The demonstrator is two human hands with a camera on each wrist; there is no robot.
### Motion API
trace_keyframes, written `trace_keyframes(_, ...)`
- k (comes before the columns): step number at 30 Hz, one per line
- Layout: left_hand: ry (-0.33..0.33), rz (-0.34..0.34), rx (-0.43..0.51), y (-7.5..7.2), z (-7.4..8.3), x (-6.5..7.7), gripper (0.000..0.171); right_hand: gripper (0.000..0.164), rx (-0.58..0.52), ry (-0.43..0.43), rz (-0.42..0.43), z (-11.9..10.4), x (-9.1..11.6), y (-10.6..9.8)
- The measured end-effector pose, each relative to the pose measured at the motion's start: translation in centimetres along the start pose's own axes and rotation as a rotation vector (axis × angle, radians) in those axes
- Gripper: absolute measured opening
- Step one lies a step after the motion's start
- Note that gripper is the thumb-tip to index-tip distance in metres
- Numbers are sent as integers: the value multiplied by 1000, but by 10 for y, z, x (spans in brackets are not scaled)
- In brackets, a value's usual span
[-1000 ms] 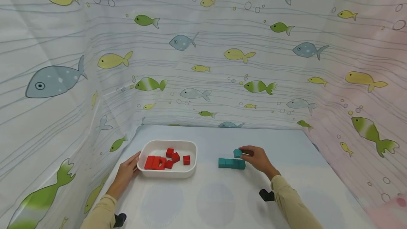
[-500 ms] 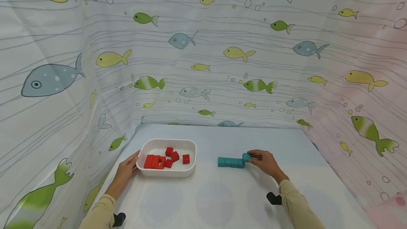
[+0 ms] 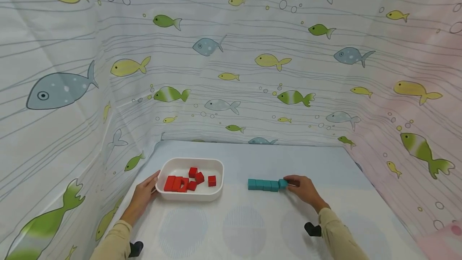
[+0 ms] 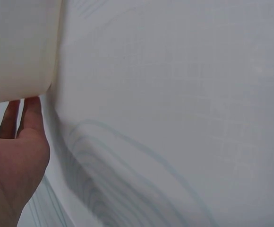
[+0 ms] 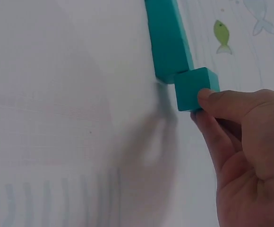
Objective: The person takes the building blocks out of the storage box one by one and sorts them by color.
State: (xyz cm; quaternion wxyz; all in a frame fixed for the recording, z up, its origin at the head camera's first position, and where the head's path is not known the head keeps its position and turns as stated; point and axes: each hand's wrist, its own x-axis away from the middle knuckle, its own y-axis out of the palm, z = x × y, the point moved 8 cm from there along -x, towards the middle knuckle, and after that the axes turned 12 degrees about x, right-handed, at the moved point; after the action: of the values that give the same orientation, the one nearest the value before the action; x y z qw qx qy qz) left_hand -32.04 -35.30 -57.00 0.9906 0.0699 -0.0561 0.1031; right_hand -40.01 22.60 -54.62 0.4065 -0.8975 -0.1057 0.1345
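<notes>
My right hand (image 3: 304, 190) pinches a teal cube (image 3: 283, 183) between thumb and fingertips, at the right end of a row of teal blocks (image 3: 262, 185). In the right wrist view, the held cube (image 5: 193, 90) sits at the end of the row (image 5: 169, 40), turned slightly out of line with it. My left hand (image 3: 143, 194) rests with its fingertips against the left end of a white tray (image 3: 191, 197). The left wrist view shows those fingers (image 4: 32, 113) fairly straight, meeting the tray's wall (image 4: 21, 52).
Inside the tray lie several red blocks (image 3: 199, 178), some cubes, some longer, one with a curved cutout. The white table (image 3: 245, 228) carries pale circle prints. A fish-patterned curtain (image 3: 231, 63) encloses the back and sides.
My right hand has carried the cube from behind the row's right part to the right and nearer, to the row's right end. The left hand and tray stay put.
</notes>
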Motion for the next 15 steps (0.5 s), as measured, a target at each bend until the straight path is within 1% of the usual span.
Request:
trace_keyframes(8,-10,1,25,-1,-2,-2,52,35,-12,-12,13,6,1,9)
trace_keyframes(15,-11,-1,22,-2,-2,-2,52,35,18,18,20,9,1,12)
